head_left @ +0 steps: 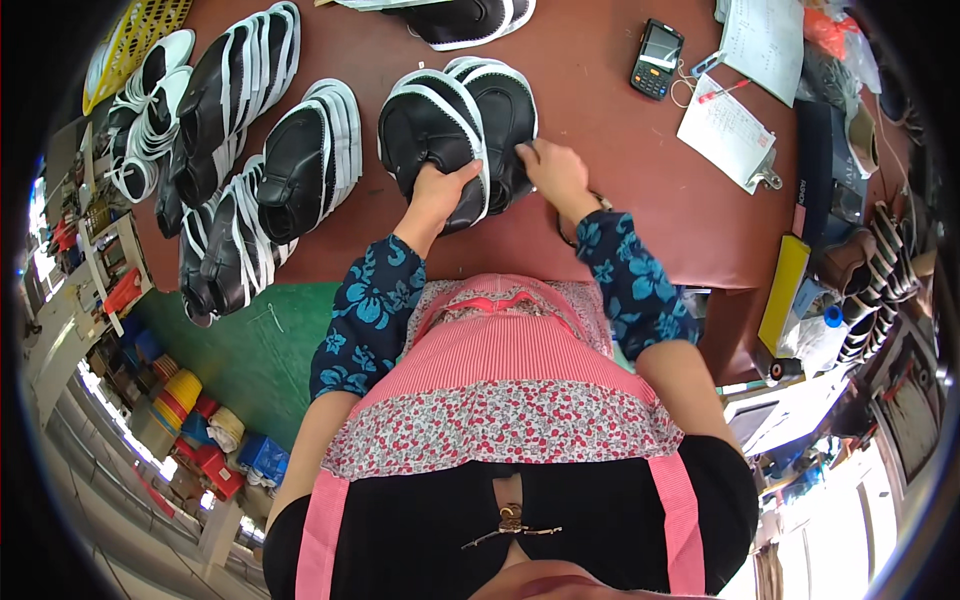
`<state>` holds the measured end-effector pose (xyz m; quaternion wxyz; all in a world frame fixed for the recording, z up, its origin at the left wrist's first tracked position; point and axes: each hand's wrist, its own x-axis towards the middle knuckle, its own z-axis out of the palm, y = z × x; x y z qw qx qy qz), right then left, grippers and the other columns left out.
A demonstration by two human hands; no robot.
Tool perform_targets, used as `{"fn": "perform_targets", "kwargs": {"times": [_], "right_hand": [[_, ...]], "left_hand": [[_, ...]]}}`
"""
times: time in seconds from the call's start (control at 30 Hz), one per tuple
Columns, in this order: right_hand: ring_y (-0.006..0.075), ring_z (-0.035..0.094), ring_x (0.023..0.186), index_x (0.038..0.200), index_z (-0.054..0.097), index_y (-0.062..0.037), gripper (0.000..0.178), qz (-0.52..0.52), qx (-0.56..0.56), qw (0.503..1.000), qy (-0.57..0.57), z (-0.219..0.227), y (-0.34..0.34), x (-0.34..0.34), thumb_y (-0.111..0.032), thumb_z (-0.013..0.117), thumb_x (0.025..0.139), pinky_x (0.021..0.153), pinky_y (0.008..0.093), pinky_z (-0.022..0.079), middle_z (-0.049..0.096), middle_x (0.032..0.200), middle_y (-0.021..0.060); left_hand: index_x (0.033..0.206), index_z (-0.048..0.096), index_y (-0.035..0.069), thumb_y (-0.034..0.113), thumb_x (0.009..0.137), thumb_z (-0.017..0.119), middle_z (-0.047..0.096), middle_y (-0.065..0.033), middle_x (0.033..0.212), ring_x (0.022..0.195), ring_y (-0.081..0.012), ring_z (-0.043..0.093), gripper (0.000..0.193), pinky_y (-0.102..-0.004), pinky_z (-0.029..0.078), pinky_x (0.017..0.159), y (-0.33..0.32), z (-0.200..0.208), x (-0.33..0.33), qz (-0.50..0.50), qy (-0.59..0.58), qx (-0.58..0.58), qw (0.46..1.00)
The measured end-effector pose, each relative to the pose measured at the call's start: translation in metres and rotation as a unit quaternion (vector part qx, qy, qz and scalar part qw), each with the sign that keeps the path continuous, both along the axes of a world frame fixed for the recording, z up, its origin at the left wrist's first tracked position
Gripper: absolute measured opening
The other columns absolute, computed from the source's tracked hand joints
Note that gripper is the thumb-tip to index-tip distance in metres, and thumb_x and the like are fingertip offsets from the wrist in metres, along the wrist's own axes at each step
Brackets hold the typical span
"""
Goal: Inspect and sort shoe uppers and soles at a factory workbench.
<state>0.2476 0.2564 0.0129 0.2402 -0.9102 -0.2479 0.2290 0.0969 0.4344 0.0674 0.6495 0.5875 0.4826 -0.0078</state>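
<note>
Two small stacks of black shoe uppers with white stitched edges lie side by side in front of me. My left hand (pixel 442 195) grips the near, open end of the left shoe upper (pixel 425 125), thumb on its right side. That upper partly covers the right shoe upper (pixel 507 112). At the right upper's outer edge my right hand (pixel 558 175) has its fingers curled and pinched against it; the fingertips are partly hidden. Dark blue flowered sleeves cover both forearms.
More black uppers (pixel 310 155) stand in rows on the left of the red-brown table (pixel 610 230). A yellow basket (pixel 125 60) is at far left. A handheld scanner (pixel 658 58), a clipboard (pixel 728 135) and a red pen (pixel 724 91) lie on the right.
</note>
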Motion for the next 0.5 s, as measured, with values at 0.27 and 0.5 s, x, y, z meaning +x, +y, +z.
{"fn": "perform_targets", "kwargs": {"times": [0.27,0.5], "right_hand": [[0.0471,0.082,0.086,0.103,0.079,-0.0112,0.042,0.066,-0.005,0.995,-0.072,0.021,0.010,0.015,-0.049,0.064,0.113,0.075,0.0596,0.065,0.083,0.091,0.0226],[0.0463,0.085,0.096,0.111,0.080,-0.0120,0.043,-0.019,-0.098,0.995,-0.013,-0.006,-0.005,0.046,-0.052,0.065,0.111,0.084,0.0556,0.068,0.087,0.103,0.0195]], "left_hand": [[0.144,0.071,-0.012,0.023,0.094,0.096,0.077,-0.0203,0.141,0.125,-0.0304,0.076,0.066,-0.0407,0.060,0.108,0.006,0.009,0.004,-0.006,-0.001,0.005,1.000],[0.154,0.063,-0.014,0.028,0.095,0.095,0.071,-0.0259,0.151,0.139,-0.0349,0.070,0.079,-0.0406,0.054,0.119,-0.004,0.011,0.010,-0.029,0.008,0.025,0.999]]}}
